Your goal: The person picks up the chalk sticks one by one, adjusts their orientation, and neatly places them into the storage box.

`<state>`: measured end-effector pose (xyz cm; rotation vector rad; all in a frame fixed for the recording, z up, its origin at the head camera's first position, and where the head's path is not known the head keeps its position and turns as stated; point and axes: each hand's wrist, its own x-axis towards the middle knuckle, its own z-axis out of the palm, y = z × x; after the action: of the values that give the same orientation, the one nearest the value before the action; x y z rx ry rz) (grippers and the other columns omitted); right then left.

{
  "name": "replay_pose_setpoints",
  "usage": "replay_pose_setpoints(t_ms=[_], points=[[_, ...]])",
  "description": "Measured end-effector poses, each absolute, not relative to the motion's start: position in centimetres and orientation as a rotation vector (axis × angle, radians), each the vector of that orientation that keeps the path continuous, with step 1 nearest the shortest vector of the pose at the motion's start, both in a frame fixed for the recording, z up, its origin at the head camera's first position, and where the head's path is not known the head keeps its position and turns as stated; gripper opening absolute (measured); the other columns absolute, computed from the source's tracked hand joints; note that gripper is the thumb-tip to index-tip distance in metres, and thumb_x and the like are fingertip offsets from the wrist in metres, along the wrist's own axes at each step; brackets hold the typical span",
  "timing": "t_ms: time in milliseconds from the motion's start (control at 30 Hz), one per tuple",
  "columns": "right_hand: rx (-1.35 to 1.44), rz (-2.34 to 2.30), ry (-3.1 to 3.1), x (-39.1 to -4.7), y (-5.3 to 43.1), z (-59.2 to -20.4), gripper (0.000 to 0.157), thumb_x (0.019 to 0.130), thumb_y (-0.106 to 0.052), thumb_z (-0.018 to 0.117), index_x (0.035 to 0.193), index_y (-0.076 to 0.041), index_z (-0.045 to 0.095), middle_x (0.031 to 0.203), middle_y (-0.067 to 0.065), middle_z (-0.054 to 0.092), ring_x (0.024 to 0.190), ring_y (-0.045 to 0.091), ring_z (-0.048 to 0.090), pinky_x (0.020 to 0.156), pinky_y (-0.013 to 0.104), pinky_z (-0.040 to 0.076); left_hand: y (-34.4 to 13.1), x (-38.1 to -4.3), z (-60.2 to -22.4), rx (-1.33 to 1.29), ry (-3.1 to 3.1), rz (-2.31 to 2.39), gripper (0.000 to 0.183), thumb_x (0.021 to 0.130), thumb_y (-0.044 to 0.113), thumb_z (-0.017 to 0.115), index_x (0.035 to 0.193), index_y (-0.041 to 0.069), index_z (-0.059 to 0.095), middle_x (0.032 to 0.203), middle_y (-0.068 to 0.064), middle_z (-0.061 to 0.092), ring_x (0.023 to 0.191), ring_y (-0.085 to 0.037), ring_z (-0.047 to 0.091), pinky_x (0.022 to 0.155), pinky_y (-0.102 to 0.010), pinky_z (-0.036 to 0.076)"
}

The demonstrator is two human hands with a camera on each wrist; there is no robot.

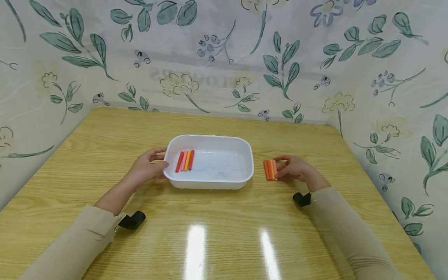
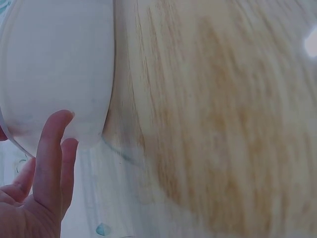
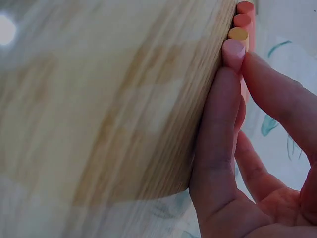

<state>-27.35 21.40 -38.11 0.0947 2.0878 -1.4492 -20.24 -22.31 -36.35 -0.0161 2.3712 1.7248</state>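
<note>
A white plastic tub (image 1: pixel 210 186) stands on the table, with several coloured sticks (image 1: pixel 187 161) side by side at the left of its floor. My left hand (image 1: pixel 148 167) holds the tub's left end; in the left wrist view its fingers (image 2: pixel 49 158) lie against the outer wall. Right of the tub, a row of red, orange and yellow sticks (image 1: pixel 268 170) lies on the table. At its right end my right hand (image 1: pixel 294 169) pinches a pink stick (image 3: pixel 233 53) between thumb and finger. The sticks are short, round and flat-ended, like chalk.
The wooden table (image 1: pixel 227 217) has two bright reflections near its front. Floral cloth (image 1: pixel 217 58) rises behind it and along both sides. A black wrist device (image 1: pixel 132 220) hangs below the left sleeve, another (image 1: pixel 301 199) below the right.
</note>
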Motion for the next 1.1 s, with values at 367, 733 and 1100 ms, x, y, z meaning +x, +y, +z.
replay_pose_setpoints(t_ms=[367,733,1100], points=[[0.063,-1.439,2.244,-27.1,21.2,-38.3,0.068,0.077,0.012,0.067,0.135,0.003,0.031,0.105,0.017,0.050,0.079,0.018,0.057,0.068,0.026,0.055,-22.4,-20.2,-36.5,-0.020,2.358,1.750,0.060,0.093,0.006,0.051,0.145,-0.001,0.022,0.137,-0.031,0.031,0.114,-0.045,0.045,0.076,-0.040,0.056],[0.172,-1.627,2.117,-26.7,21.5,-38.2,0.064,0.084,0.008,0.059,0.139,0.004,0.027,0.112,0.016,0.044,0.075,0.016,0.060,0.073,0.030,0.056,-22.4,-20.3,-36.6,-0.030,2.378,1.724,0.059,0.093,0.006,0.051,0.145,-0.001,0.024,0.136,-0.031,0.032,0.113,-0.046,0.047,0.075,-0.039,0.056],[0.233,-1.791,1.965,-26.7,20.6,-36.9,0.062,0.090,-0.001,0.055,0.143,-0.001,0.023,0.098,0.012,0.058,0.076,0.015,0.064,0.081,0.034,0.055,-22.3,-20.2,-36.3,-0.038,2.395,1.703,0.060,0.093,0.007,0.051,0.145,0.000,0.023,0.137,-0.031,0.031,0.114,-0.046,0.046,0.075,-0.039,0.056]])
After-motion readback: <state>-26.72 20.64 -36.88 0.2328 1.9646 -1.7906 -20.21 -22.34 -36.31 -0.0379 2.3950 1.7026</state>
